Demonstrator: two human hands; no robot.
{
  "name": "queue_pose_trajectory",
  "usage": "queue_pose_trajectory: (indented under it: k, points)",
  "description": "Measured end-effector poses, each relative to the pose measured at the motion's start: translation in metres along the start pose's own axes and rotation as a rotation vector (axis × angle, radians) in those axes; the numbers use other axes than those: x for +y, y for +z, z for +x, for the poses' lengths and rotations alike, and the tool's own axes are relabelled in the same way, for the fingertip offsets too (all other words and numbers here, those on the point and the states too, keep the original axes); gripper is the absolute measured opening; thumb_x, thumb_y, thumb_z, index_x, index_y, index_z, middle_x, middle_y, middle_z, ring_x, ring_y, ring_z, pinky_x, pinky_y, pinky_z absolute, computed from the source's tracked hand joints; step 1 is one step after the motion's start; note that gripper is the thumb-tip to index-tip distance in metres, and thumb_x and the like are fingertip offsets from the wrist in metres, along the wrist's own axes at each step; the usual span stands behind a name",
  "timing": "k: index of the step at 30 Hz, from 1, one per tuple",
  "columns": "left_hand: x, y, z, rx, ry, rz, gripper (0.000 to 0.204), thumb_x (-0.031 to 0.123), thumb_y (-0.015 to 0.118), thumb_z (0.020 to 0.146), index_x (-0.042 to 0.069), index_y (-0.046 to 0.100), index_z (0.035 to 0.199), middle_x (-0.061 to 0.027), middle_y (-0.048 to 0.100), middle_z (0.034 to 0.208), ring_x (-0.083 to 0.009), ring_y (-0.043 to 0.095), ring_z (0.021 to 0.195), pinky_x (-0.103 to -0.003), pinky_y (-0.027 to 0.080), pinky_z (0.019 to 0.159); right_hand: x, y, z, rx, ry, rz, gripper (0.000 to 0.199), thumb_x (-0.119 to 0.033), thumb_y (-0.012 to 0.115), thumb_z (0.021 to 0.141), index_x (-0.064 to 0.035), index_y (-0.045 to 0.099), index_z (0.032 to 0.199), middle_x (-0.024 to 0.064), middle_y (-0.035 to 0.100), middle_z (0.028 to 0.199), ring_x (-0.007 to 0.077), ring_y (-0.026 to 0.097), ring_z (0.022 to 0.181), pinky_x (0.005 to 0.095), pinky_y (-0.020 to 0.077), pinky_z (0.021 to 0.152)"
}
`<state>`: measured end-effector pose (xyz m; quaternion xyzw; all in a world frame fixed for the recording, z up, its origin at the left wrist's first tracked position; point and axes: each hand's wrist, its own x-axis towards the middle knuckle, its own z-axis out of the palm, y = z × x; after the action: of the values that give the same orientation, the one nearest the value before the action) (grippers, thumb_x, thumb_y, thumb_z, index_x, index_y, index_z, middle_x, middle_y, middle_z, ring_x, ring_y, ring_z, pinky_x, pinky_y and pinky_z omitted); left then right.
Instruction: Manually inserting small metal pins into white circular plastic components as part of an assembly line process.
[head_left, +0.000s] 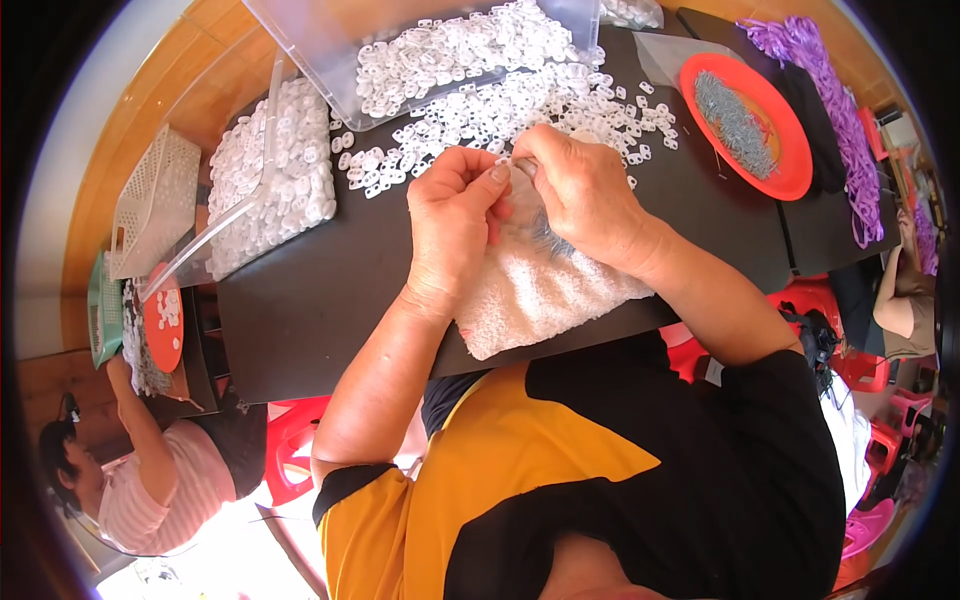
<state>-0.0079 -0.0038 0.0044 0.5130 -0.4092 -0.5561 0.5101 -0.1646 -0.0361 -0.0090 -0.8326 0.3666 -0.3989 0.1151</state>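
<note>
heap of white pcs at l.; l. hand pinches what looks like one small pc above towel; r. hand pinched closed beside it, contents unclear; red plate at r. steady l. grip likely helps.

- Bright overall; the floor at lower left glares white.
- The dark desk carries a faint sheen.
- Soft shading marks folds in the white towel.
- Fisheye bending warps the pink chair at right; corners fall black.
</note>
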Motion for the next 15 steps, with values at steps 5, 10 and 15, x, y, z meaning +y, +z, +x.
queue_pose_trajectory:
  k: [5, 10, 15]
  points:
    - [-0.007, 0.001, -0.001, 0.023, -0.031, 0.051, 0.006, 0.006, 0.06, 0.093, 0.001, 0.06, 0.089, -0.0023, 0.059, 0.07, -0.007, 0.051, 0.056, -0.022, 0.039, 0.048, 0.004, 0.009, -0.006, 0.01, 0.031, 0.094, 0.015, 0.0, 0.058, 0.076, -0.0027, 0.056, 0.091, 0.0134, 0.064, 0.077, 0.033, 0.062, 0.063, 0.0417, 0.0468, 0.056]
    - [-0.019, 0.002, 0.002, 0.05, 0.077, 0.138, 0.004, 0.002, 0.06, 0.091, 0.0, 0.06, 0.088, -0.0005, 0.059, 0.069, -0.006, 0.052, 0.059, -0.022, 0.044, 0.052, 0.003, 0.014, -0.009, 0.02, 0.076, 0.154, 0.014, 0.001, 0.058, 0.076, -0.0037, 0.055, 0.088, 0.0125, 0.062, 0.076, 0.0331, 0.062, 0.066, 0.0421, 0.046, 0.056]
    - [-0.018, 0.005, 0.002, 0.077, 0.071, 0.16, 0.004, 0.0, 0.061, 0.09, 0.0, 0.06, 0.087, -0.0005, 0.059, 0.07, -0.0063, 0.052, 0.06, -0.023, 0.045, 0.055, 0.005, 0.016, -0.01, 0.025, 0.07, 0.162, 0.014, 0.001, 0.058, 0.075, -0.0041, 0.054, 0.087, 0.0122, 0.061, 0.075, 0.0339, 0.061, 0.066, 0.0423, 0.0453, 0.055]
